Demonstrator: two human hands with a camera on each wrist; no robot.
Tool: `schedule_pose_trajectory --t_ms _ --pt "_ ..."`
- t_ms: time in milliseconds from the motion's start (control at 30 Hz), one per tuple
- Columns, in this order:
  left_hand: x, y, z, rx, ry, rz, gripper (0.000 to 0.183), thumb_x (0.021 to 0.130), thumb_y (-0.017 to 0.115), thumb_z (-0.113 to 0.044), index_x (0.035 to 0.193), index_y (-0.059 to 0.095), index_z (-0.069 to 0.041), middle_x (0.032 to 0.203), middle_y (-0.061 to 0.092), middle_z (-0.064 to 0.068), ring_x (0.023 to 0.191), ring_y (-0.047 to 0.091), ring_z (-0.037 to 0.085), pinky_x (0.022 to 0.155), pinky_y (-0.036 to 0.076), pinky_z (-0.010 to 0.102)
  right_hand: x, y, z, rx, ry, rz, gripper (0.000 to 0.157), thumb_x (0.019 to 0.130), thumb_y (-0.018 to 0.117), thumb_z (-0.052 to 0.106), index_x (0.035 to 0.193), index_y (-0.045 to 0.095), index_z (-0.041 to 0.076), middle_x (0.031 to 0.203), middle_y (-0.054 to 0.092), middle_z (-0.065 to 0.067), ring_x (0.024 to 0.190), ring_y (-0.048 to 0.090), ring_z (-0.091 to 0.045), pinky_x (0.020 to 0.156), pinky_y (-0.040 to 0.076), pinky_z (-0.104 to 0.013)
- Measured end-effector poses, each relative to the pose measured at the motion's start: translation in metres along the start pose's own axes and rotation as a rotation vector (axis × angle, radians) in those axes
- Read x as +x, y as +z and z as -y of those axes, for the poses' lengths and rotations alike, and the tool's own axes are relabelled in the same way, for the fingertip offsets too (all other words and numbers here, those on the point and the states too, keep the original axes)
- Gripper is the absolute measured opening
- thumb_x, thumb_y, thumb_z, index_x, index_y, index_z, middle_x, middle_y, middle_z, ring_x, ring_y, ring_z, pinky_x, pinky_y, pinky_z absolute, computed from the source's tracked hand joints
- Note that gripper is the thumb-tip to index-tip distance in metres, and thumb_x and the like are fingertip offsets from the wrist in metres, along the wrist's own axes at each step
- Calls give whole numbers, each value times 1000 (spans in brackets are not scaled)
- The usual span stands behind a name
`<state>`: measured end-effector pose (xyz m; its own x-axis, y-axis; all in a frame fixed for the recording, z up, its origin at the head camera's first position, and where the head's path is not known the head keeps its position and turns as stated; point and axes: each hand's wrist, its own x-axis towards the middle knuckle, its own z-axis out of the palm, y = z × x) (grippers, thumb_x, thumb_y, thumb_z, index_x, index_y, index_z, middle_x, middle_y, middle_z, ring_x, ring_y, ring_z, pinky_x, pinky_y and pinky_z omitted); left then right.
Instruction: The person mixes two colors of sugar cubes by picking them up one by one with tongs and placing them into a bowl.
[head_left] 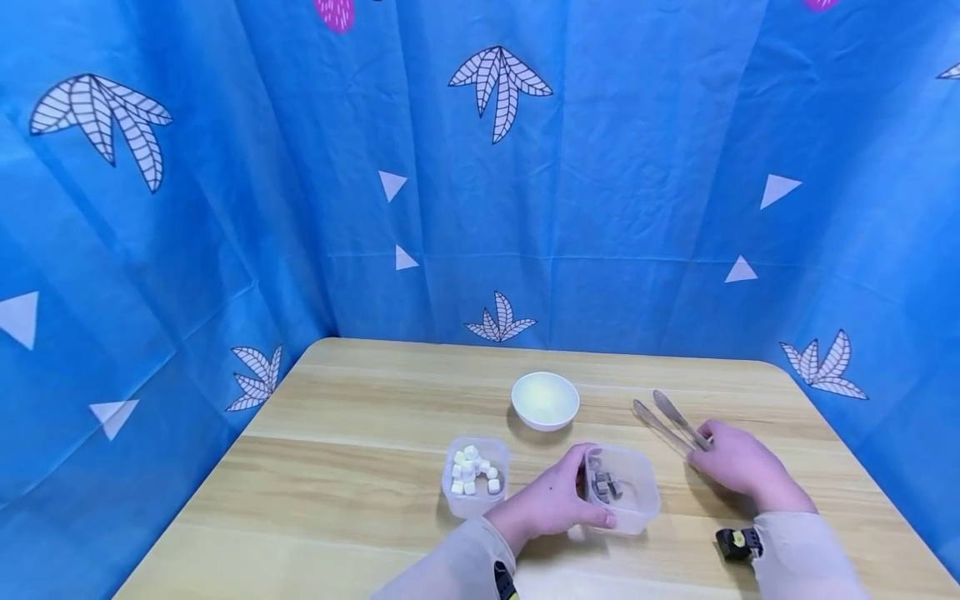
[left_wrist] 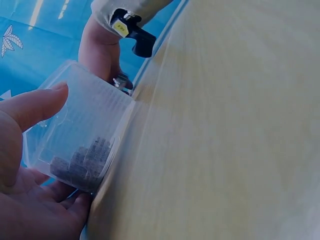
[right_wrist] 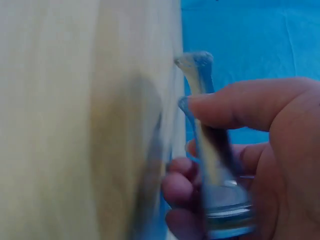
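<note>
My left hand (head_left: 551, 504) grips a clear plastic container (head_left: 639, 479) from its left side, thumb along the near wall. Several brown cubes (head_left: 602, 485) lie together inside it, toward the hand's side. The left wrist view shows these cubes (left_wrist: 90, 160) through the see-through wall, with the fingers curled around the base. In my right hand (head_left: 742, 462), to the right of that container, is a pair of metal tongs (head_left: 678, 418). Their two arms stand apart, tips pointing toward the back left. The right wrist view has thumb and fingers pinching the tongs (right_wrist: 212, 165).
Left of my left hand, a second clear container (head_left: 476, 508) holds several white cubes (head_left: 465, 471). Behind the two containers stands a white bowl (head_left: 545, 400). A blue patterned curtain (head_left: 555, 208) rises around the wooden table (head_left: 360, 417).
</note>
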<state>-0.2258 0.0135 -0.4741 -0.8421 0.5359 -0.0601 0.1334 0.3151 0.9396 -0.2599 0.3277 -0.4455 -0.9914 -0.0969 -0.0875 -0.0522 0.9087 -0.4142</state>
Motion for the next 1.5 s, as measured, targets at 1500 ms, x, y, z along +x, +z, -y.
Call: schedule_pose_trajectory --t_ms 1500 --pt "1 -2 6 -20 18 16 86 71 92 -19 141 43 -27 132 57 -6 119 54 6 108 40 27 -43 -57 41 166 -533 -70 31 92 75 23 123 71 23 78 56 14 62 48 -5 55 40 -24"
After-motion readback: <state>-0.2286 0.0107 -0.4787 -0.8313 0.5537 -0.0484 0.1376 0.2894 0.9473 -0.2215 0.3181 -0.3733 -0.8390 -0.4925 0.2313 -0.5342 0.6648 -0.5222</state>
